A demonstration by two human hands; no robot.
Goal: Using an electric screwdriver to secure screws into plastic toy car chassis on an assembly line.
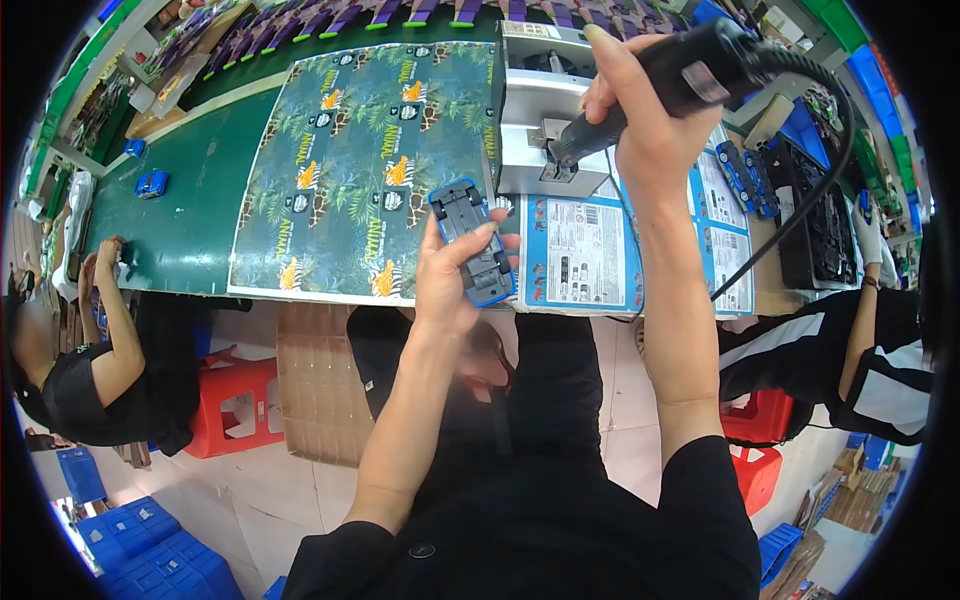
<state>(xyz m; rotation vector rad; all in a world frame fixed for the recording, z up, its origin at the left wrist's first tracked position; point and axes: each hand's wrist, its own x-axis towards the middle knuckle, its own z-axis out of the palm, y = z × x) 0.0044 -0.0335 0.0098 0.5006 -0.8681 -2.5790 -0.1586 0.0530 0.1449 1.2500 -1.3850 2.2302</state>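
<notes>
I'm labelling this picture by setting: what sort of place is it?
Likely a toy assembly workshop: the left hand holds a small blue toy car, the right hand a black cylindrical corded tool, and another person is at the long green worktable.

Toy car (461,212) flashed bright blue round dark grey, power tool (675,78) came in black, bench (195,220) ran green, sheet (350,165) burst with leaf patterns, stool (208,405) blazed red
</notes>
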